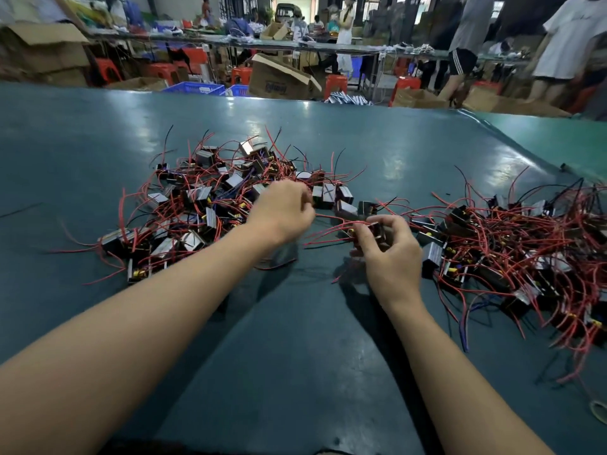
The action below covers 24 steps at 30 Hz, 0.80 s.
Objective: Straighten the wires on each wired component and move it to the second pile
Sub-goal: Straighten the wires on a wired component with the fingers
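Underfoot of everything lies a smooth, dark teal tabletop (328,142) with a slight sheen that throws back pale patches of overhead light; a lighter green sheet (558,139) meets it along a seam at the far right. Beyond its far edge the room is a busy workshop: long benches, open brown cardboard boxes (279,78), red plastic stools (335,85), blue slatted plastic crates (193,88), and people standing at the right, blurred.

On the left half of the tabletop spreads a loose pile of small black boxy components with shiny grey faces and thin, springy red and black wires (203,198), the wires curling out in every direction. Well apart to the right sits the second pile of the same wired blocks (512,247), denser and more tangled, running to the frame's edge.

Between the two piles, the right hand (391,254) holds one small black wired component (374,229), its fingers curled round the block, red wires fanning out leftward from it. The left hand (282,211) hovers at the near edge of the left pile, fingers bunched together at the tips; they appear to pinch a red wire, though the blur makes it uncertain. Both forearms are bare.
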Motion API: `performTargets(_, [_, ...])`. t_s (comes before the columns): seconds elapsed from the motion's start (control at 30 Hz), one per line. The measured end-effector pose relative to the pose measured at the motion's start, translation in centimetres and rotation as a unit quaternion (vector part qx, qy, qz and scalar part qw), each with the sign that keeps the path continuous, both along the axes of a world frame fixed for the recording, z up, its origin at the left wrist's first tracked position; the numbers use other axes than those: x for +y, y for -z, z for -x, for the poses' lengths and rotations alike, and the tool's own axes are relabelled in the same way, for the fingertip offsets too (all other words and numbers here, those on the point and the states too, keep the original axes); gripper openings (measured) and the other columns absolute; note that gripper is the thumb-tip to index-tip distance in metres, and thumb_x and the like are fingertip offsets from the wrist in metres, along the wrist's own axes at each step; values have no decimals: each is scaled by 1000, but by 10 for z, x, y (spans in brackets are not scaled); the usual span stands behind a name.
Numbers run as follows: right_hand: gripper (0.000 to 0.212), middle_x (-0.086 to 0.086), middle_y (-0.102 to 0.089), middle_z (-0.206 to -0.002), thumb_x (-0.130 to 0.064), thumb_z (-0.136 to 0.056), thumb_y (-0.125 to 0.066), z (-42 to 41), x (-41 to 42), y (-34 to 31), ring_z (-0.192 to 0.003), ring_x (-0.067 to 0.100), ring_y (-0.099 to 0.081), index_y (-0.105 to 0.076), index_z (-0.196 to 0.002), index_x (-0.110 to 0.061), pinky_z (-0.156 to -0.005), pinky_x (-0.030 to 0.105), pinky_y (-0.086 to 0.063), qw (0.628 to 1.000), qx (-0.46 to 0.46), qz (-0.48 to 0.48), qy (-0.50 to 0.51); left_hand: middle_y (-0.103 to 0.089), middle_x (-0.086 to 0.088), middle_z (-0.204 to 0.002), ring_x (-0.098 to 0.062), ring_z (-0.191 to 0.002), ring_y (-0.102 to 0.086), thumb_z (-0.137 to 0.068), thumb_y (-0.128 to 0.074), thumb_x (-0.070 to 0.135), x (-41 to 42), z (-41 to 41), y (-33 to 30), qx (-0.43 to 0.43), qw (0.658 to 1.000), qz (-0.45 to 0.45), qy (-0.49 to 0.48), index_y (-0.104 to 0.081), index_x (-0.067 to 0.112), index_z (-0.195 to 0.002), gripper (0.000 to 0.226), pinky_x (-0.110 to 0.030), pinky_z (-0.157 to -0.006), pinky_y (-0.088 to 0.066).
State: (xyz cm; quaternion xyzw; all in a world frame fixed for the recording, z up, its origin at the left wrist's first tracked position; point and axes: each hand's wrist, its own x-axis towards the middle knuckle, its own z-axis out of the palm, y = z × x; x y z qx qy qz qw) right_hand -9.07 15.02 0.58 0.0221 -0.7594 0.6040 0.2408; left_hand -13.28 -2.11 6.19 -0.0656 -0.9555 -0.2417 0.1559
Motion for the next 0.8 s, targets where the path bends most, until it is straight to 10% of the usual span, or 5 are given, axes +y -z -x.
performTargets(0.13, [13, -2, -68, -78, -27, -86, -73, 0, 3, -3, -72, 18, -66, -61, -83, -24, -72, 44, -56, 999, -7, 13, 43, -48, -19, -129, -35, -123, -43, -87, -59, 16, -32, 32, 7, -85, 967, 211, -120, -47, 4, -127, 44, -45, -99, -42])
performTargets(0.37, [13, 18, -57, -99, 1, -91, -63, 5, 5, -12, -63, 25, -65, -59, -93, -11, -55, 27, -56, 963, -71, 256, -41, -66, -12, -111, -35, -112, -52, -81, -60, 18, -52, 43, 17, 20, 954, 249, -168, -54, 19, -122, 41, -42, -92, -39])
performTargets(0.5, [13, 21, -60, -97, 4, -91, -60, 3, 2, -12, -59, 19, -67, -61, -93, -9, -54, 24, -56, 957, -95, 267, -61, -61, -9, -122, -33, -120, -47, -81, -59, 44, -56, 39, 19, -87, 951, 285, -80, -54, 22, -123, 48, -47, -97, -37])
performTargets(0.67, [13, 24, -61, -98, 3, -92, -59, 0, 2, -13, -58, 19, -68, -61, -90, -9, -53, 25, -55, 959, -94, 264, -52, -56, -2, -124, -29, -125, -39, -70, -59, 76, -59, 27, 30, -91, 970, 213, -77, -60, 27, -115, 67, -52, -98, -32])
performTargets(0.8, [17, 12, -64, -82, 7, -92, -55, 0, 5, -17, -64, 23, -68, -59, -88, -9, -58, 26, -57, 939, -94, 328, -52, -53, -1, -127, -24, -123, -36, -66, -77, 55, -55, 12, 29, 89, 993, 63, -41, -67, 21, -109, 55, -41, -99, -31])
